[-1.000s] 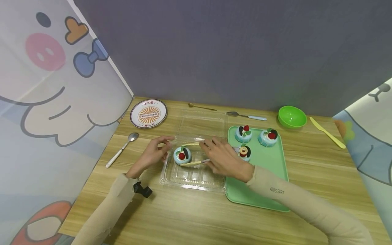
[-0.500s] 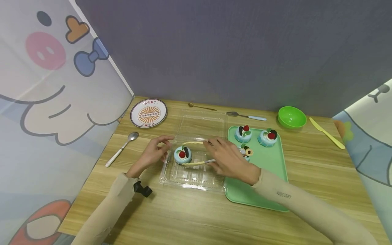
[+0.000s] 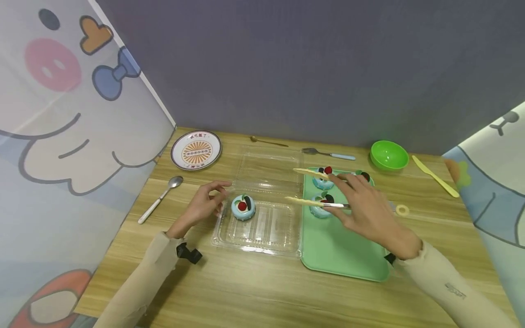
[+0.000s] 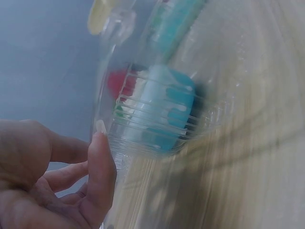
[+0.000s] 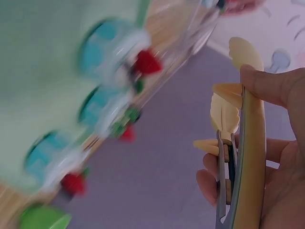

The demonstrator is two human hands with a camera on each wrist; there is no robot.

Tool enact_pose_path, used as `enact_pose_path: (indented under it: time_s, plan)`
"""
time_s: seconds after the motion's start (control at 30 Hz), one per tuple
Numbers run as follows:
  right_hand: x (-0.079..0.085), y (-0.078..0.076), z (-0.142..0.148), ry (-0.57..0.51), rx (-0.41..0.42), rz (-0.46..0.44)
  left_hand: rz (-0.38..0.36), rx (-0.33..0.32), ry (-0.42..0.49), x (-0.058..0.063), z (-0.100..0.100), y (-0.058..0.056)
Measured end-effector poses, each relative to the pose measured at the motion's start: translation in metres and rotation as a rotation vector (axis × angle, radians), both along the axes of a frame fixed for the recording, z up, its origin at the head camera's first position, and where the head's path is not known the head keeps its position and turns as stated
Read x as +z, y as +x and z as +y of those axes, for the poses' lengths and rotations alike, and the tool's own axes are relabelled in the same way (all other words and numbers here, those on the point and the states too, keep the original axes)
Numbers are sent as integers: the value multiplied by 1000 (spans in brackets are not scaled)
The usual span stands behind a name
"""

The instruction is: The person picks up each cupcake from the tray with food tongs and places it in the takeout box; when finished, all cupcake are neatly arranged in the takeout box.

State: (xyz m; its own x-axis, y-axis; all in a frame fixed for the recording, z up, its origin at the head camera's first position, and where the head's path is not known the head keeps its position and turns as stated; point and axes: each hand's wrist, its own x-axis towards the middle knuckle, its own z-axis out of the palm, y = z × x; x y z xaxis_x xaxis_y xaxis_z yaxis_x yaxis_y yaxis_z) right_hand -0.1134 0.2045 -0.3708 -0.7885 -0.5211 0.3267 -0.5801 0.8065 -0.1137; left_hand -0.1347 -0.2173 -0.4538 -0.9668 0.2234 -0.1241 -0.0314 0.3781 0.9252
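Observation:
My right hand (image 3: 369, 209) grips a pair of tongs (image 5: 250, 157) with cream-coloured tips. Spread apart, the tips (image 3: 305, 200) hold nothing and stand over the left part of a green tray (image 3: 348, 255). On this tray sit three blue toy cupcakes (image 3: 321, 212) with cream and berries, one mostly hidden behind the right hand. Another blue cupcake (image 3: 243, 207) lies in the left end of a clear plastic box (image 3: 262, 248) with its lid folded back. At the box's left side, my left hand (image 3: 207, 202) has loosely bent fingers; a fingertip (image 4: 100, 129) appears to touch the wall.
Behind the box lie a patterned plate (image 3: 197, 150), a small gold spoon (image 3: 268, 142) and a fork (image 3: 328, 155). A white-handled spoon (image 3: 160, 200) is on the left. A green bowl (image 3: 389, 156) and a yellow knife (image 3: 435, 176) are at the back right.
The tongs have come away from the cupcake in the box, which stays there. My right hand has moved right with them, over the tray. My left hand stays at the box.

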Motion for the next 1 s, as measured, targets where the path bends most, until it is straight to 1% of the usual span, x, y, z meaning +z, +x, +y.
enact_pose_path:
  time_s: [0.13, 0.23, 0.37, 0.53, 0.6, 0.73, 1.0]
  plan:
    - [5, 8, 33, 16, -118, -50, -3, -4, -1, 0, -1, 0]
    - [4, 15, 51, 19, -165, -82, -8, -5, 5, 0, -2, -1]
    - [-6, 22, 66, 17, -171, -116, -16, -2, 7, -1, -4, -2]
    - [-22, 26, 70, 32, -176, -159, -16, -3, 9, -1, -3, -3]
    - [-28, 26, 69, 37, -162, -151, -12, -5, 8, -1, -3, -4]
    - [-36, 25, 66, 43, -135, -127, -15, -11, 10, -1, -2, -2]
    - [-41, 19, 61, 41, -121, -113, -10, -1, 5, -2, -2, -2]
